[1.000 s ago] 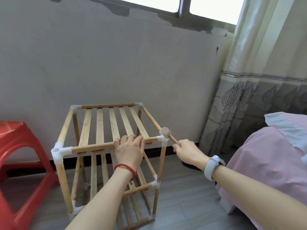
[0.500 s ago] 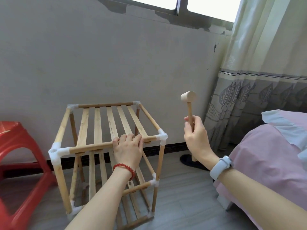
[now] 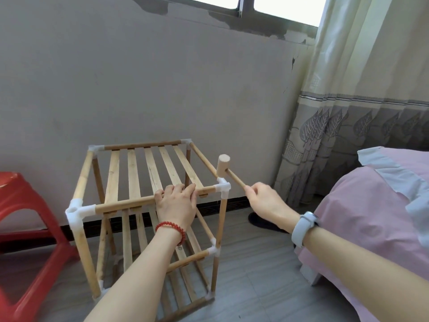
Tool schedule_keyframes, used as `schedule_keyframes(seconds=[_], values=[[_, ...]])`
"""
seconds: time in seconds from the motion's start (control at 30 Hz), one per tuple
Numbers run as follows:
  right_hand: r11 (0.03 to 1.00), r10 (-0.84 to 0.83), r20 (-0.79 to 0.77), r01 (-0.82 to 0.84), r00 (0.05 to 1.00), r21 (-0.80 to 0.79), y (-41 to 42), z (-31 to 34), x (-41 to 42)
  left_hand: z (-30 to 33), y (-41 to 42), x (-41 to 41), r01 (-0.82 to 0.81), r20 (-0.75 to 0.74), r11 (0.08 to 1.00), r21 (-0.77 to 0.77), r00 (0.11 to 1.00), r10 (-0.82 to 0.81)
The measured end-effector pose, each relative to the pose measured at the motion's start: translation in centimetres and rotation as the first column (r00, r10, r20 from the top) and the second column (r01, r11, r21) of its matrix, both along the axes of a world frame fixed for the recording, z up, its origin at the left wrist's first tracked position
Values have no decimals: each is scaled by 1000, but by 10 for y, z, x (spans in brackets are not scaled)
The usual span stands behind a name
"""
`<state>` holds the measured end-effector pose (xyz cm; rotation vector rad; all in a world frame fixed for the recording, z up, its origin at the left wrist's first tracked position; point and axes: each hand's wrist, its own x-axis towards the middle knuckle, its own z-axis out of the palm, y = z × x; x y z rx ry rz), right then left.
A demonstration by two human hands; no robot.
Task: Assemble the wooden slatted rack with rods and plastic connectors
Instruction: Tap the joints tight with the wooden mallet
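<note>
Swung down from upright, the wooden mallet meets the white plastic connector; right hand fingers curl round its handle, left hand grips the round front rod.

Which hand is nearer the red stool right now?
Left. The left hand grips the rack's front top rod, on the side toward the red stool. The right hand holds the mallet beyond the rack's far corner.

No readable text, label or number anywhere.
</note>
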<state>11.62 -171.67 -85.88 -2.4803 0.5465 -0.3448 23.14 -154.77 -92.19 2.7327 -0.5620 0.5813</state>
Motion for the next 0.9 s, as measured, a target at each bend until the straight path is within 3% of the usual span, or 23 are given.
schedule_keyframes(seconds=[0.1, 0.17, 0.23, 0.3, 0.37, 0.43, 0.47, 0.5, 0.57, 0.6, 0.63, 0.73, 0.77, 0.9], values=[[966, 32, 376, -125, 926, 226, 6, 20, 2, 1, 0, 0, -4, 4, 1000, 10, 1000, 4], [928, 44, 448, -203, 893, 313, 10, 19, -1, 2, 0, -1, -4, 6, 1000, 16, 1000, 4], [964, 88, 206, -135, 975, 228, 10, 10, -7, 2, 0, -1, -1, -9, 1000, 15, 1000, 1], [997, 78, -9, -78, 997, 10, 3, 13, -11, 3, 1, -1, -2, -22, 1000, 10, 1000, 2], [995, 10, 147, 4, 989, -95, -4, 24, -10, 3, 0, -1, -1, -27, 1000, 9, 1000, 2], [995, -19, 415, 56, 910, -77, -3, 32, -17, 4, -1, 0, -7, -27, 1000, 18, 1000, 8], [992, -22, 459, 75, 888, -97, -1, 29, -21, 4, -2, 0, -8, -25, 1000, 20, 1000, 9], [985, -33, 410, 99, 912, -141, 1, 22, -24, 4, -2, 0, -7, -24, 1000, 22, 1000, 7], [957, -64, 64, 79, 996, -278, 5, 4, -30, 5, 0, -1, 3, -29, 1000, 18, 1000, -2], [949, -75, -64, 52, 995, -310, 5, 0, -33, 5, 1, -1, 7, -34, 1000, 11, 999, -7], [946, -92, -73, 64, 993, -317, 2, 0, -34, 5, 1, -1, 13, -43, 1000, 8, 999, -13], [978, -114, 305, 160, 945, -132, 2, 13, -36, 6, 0, -1, 13, -50, 1000, 5, 999, -13], [980, -120, 365, 168, 923, -103, 3, 12, -37, 6, 0, -1, 10, -44, 1000, 4, 999, -10], [974, -98, 12, 98, 995, -207, 6, -2, -34, 7, 2, -2, 21, -44, 1000, -6, 999, -22]])
